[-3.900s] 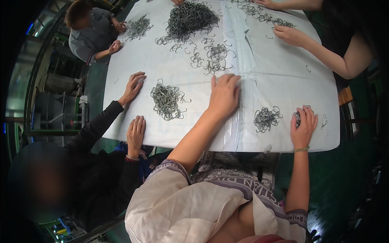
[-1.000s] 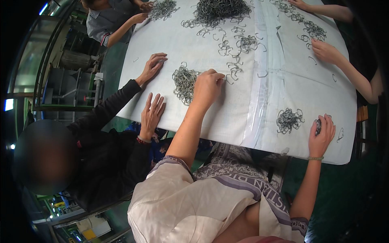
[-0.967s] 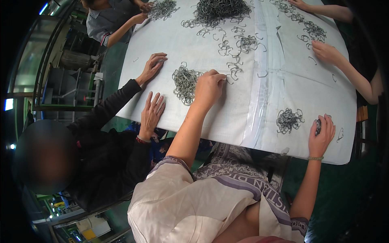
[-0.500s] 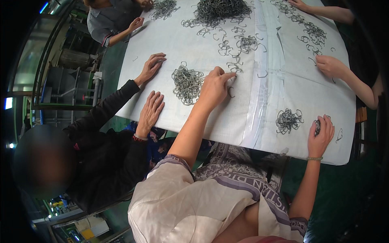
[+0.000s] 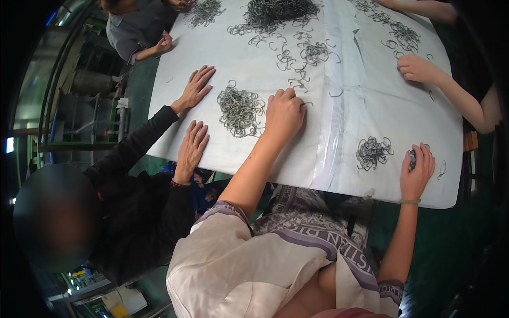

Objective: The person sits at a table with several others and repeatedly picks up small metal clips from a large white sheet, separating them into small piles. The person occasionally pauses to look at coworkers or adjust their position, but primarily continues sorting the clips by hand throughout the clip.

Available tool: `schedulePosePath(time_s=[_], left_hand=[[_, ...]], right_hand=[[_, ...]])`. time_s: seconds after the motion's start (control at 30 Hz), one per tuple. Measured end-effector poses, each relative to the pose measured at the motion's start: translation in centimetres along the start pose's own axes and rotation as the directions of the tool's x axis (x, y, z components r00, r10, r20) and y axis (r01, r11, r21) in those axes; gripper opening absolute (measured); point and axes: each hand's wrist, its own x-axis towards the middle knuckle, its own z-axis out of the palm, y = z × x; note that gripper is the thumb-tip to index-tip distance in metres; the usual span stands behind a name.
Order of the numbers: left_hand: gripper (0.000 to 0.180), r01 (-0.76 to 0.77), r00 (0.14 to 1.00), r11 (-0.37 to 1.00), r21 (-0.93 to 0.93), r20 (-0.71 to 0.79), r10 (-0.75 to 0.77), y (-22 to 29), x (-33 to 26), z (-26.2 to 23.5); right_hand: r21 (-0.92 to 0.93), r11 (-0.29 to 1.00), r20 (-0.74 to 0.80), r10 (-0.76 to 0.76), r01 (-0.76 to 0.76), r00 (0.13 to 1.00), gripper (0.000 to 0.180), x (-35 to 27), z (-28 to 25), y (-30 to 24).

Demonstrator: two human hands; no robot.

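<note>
My left hand [image 5: 285,114] rests on the white-covered table with its fingers curled down. The curved end of a wire hook [image 5: 309,103] pokes out beside its fingertips; the rest is hidden under the hand. Just left of this hand lies a heap of grey wire hooks [image 5: 239,112]. Over on the right, my right hand [image 5: 419,170], with a bead bracelet at its wrist, is closed around a bunch of wire hooks [image 5: 412,160]. A smaller, darker hook pile [image 5: 374,153] sits to its left, and a loose hook [image 5: 442,169] lies to its right.
A large dark heap of hooks [image 5: 281,13] stands at the far side, with loose hooks [image 5: 315,53] trailing nearer. Clear tape [image 5: 336,122] runs along the white table cover [image 5: 180,132]. A co-worker's two hands [image 5: 192,151] lie flat at left; another's hand [image 5: 419,69] is at right.
My left hand has drawn its pointing finger in and curled over the hook beside it. The co-worker's hand at right has moved left and away from me. The view has shifted slightly.
</note>
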Motion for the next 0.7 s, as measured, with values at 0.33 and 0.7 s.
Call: schedulePosePath(time_s=[0.33,0.7], left_hand=[[0.01,-0.108,0.982,0.976,0.191,0.175,0.075,2.3,2.8,0.4],[0.012,-0.04,0.994,0.863,-0.504,0.065,0.084,8.1,-2.0,0.1]], right_hand=[[0.024,1.0,-0.021,-0.018,0.018,1.0,0.026,0.2,-0.1,0.0],[0.015,1.0,-0.004,-0.005,0.005,1.0,0.026,0.2,0.0,-0.2]])
